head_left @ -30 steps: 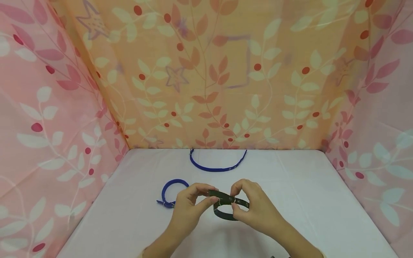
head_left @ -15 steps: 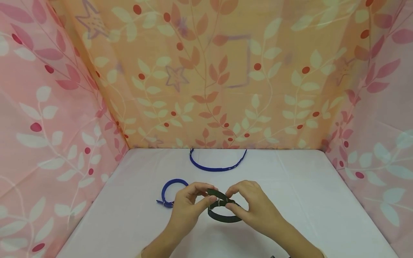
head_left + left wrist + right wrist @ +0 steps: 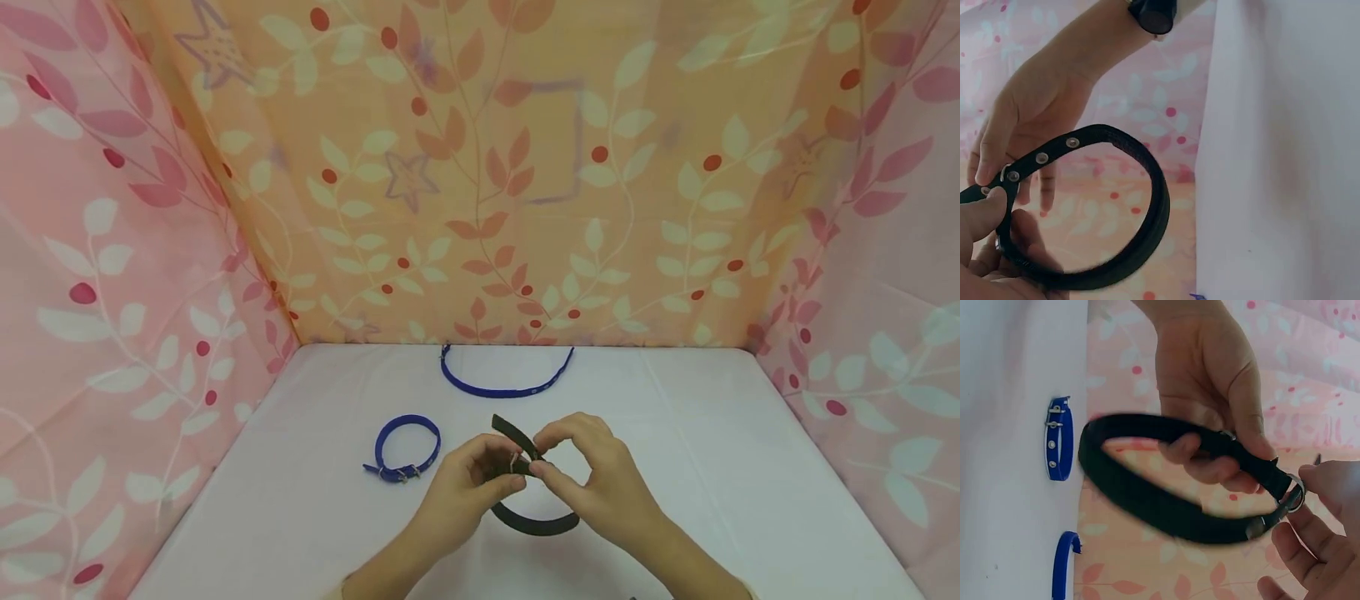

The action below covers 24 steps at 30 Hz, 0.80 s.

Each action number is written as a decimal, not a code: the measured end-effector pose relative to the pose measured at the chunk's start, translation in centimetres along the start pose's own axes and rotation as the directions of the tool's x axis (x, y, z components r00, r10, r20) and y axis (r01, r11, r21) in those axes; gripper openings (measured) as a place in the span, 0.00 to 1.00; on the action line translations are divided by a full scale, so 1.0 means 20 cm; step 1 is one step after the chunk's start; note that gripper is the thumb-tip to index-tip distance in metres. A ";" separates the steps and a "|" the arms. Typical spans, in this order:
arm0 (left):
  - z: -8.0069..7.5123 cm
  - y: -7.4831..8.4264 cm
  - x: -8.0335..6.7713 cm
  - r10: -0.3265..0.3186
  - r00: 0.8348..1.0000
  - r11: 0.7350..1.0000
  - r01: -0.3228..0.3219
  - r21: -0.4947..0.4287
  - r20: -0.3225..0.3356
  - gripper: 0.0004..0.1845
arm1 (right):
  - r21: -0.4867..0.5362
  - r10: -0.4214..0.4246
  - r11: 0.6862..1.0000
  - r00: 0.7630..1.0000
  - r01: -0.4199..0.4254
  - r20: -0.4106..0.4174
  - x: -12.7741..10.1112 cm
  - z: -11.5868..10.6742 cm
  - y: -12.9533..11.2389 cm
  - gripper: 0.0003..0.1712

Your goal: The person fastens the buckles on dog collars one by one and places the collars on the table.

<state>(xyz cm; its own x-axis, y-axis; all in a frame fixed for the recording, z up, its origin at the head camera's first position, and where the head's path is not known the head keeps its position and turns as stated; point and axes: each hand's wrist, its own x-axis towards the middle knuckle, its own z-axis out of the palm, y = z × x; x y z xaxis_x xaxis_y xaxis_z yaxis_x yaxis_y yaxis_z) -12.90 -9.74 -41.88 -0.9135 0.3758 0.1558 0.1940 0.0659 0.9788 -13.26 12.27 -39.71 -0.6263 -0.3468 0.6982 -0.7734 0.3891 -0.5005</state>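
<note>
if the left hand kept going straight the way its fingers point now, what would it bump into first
Likely the right hand. The left hand points across at it, both pinching the black collar at its buckle, so only the strap lies between. Depth is hard to judge.

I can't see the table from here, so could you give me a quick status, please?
Both hands, left hand and right hand, pinch the black collar at its buckle, lifted off the table. Two blue collars lie apart, nothing in the way.
</note>
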 end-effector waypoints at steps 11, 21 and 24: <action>-0.02 0.05 -0.02 -0.051 0.996 0.992 0.043 -0.121 -0.071 0.18 | -0.007 -0.120 0.993 0.986 0.120 -0.115 0.02 0.00 0.00 0.27; -0.01 0.06 -0.03 -0.063 0.990 0.988 0.043 -0.149 -0.130 0.18 | -0.039 -0.204 0.979 0.954 0.201 -0.218 0.03 0.02 0.01 0.21; -0.02 0.07 -0.03 -0.067 0.988 0.984 0.042 -0.175 -0.142 0.19 | -0.034 -0.224 0.974 0.948 0.222 -0.228 0.03 0.02 0.00 0.20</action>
<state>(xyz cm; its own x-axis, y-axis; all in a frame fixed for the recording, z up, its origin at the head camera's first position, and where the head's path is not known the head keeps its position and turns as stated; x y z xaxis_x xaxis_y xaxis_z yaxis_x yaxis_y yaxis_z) -12.10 -10.20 -40.54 -0.9659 0.2357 0.1068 0.0899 -0.0815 0.9926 -13.73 11.72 -39.45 -0.3979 -0.2214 0.8903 -0.8893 0.3314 -0.3151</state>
